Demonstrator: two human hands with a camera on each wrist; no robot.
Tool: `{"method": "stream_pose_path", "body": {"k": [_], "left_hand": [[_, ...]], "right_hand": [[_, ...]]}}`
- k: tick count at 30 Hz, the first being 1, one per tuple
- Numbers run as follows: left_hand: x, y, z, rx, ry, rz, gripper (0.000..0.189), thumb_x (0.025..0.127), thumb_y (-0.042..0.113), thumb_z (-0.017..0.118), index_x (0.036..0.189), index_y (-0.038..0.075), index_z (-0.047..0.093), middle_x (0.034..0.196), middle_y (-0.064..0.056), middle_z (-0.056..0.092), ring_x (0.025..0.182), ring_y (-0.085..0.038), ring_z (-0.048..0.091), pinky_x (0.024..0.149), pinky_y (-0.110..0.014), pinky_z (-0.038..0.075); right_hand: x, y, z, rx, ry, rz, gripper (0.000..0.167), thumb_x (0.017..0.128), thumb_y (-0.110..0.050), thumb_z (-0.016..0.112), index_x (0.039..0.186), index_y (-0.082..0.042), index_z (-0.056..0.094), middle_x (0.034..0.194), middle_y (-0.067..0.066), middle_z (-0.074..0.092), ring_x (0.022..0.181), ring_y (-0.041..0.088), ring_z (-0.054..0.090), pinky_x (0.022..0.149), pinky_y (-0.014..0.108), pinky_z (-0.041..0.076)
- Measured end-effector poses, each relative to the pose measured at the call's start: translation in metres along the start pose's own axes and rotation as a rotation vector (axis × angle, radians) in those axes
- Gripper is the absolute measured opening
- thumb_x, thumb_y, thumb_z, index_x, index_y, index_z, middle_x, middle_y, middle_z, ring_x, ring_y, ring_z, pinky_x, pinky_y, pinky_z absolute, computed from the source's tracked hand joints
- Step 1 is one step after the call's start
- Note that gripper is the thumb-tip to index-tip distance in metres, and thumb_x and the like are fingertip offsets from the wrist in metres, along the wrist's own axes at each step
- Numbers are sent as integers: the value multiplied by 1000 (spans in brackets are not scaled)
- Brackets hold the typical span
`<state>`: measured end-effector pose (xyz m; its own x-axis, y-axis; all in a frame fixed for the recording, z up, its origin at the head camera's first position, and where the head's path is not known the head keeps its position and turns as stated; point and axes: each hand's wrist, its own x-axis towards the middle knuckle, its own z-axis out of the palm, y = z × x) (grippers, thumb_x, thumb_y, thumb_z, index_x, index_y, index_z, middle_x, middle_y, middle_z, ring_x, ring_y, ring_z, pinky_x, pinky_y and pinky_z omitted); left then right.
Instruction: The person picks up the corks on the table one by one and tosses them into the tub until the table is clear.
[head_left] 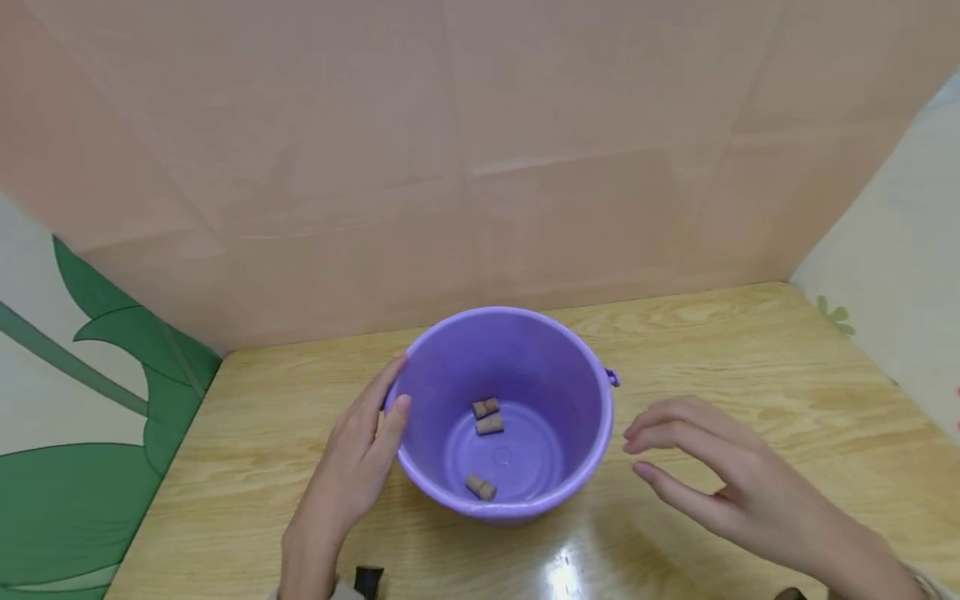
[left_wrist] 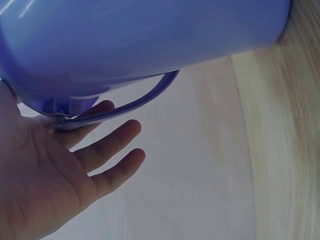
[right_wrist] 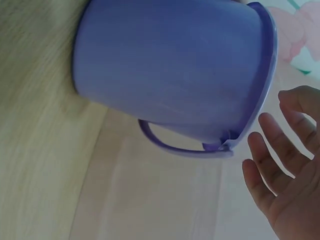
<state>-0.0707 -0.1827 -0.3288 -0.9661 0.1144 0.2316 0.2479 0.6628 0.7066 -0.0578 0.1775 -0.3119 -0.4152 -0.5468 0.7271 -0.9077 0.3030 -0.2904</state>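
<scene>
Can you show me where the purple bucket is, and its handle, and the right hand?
Purple bucket [right_wrist: 170,67]: right wrist view, on its outside wall.
Handle [left_wrist: 137,104]: left wrist view, on its curved band.
Right hand [head_left: 738,475]: head view, on the back of the hand.

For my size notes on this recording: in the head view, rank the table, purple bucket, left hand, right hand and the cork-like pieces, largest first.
1. Table
2. Purple bucket
3. Left hand and right hand: too alike to rank
4. Cork-like pieces, each far smaller than either hand
</scene>
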Motion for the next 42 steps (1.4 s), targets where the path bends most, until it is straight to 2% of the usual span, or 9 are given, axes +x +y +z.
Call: {"method": "stream_pose_path", "body": {"k": [12, 15, 18, 21, 28, 32, 36, 38, 42], "left_hand": [[0, 0, 1, -3, 4, 1, 51, 107, 40, 40, 155, 24, 35, 156, -3, 42, 142, -27, 43, 118, -52, 35], [1, 0, 1, -8, 1, -2, 51, 107, 40, 39, 155, 24, 35, 157, -3, 42, 142, -27, 43, 118, -52, 35], [1, -1, 2, -9, 0, -4, 51, 107, 40, 39, 155, 23, 35, 157, -2, 41, 143, -27, 43, 118, -52, 35], [1, -1, 2, -10, -1, -4, 51, 107, 40, 39, 155, 23, 35, 157, -2, 41, 142, -27, 43, 118, -52, 35], [0, 0, 1, -4, 0, -10, 51, 107, 41, 38, 155, 25, 34, 157, -3, 41, 143, -28, 42, 118, -52, 35], [0, 0, 0, -1, 5, -7, 51, 107, 40, 39, 155, 24, 35, 157, -3, 41, 143, -28, 42, 118, -52, 35], [0, 0, 0, 1, 6, -2, 51, 107, 39, 39, 155, 23, 35, 156, -4, 42, 142, -28, 43, 118, -52, 35], [0, 0, 0, 1, 4, -2, 51, 107, 39, 39, 155, 23, 35, 157, -4, 42, 142, -28, 43, 118, -52, 35], [0, 0, 0, -3, -1, -3, 51, 107, 39, 39, 155, 22, 35, 157, -4, 42, 142, -28, 44, 117, -53, 36]], "right_hand": [[-34, 1, -5, -33, -37, 29, 27, 102, -32, 55, 102, -10, 70, 104, -4, 67, 107, 3, 58, 103, 7, 41], [-43, 2, -7, -69, -57, 50, 27, 102, -37, 55, 103, -15, 70, 104, -6, 67, 106, 1, 57, 101, 6, 40], [-53, 4, -7, -90, -86, 69, 24, 100, -39, 58, 105, -19, 70, 104, -10, 66, 105, -1, 57, 99, 5, 41], [-64, 7, -7, -83, -116, 72, 20, 95, -35, 67, 107, -20, 69, 105, -13, 65, 103, -2, 57, 97, 5, 42], [-83, 12, -9, -61, -232, 96, 43, 77, -23, 86, 114, -22, 66, 110, -19, 64, 100, -2, 60, 94, 3, 42], [-92, 18, -8, -23, -289, 88, 46, 76, -19, 87, 116, -21, 64, 111, -19, 64, 97, -1, 62, 91, 3, 44], [-105, 22, -6, 14, -312, 101, 50, 73, -18, 88, 117, -20, 64, 110, -16, 66, 97, 0, 63, 89, 3, 42], [-112, 23, -6, 27, -343, 137, 53, 72, -20, 89, 119, -20, 64, 111, -15, 66, 99, 1, 63, 86, 5, 43], [-126, 24, -5, 19, -431, 199, 61, 71, -35, 89, 124, -22, 63, 114, -16, 66, 103, 1, 62, 81, 10, 49]]}}
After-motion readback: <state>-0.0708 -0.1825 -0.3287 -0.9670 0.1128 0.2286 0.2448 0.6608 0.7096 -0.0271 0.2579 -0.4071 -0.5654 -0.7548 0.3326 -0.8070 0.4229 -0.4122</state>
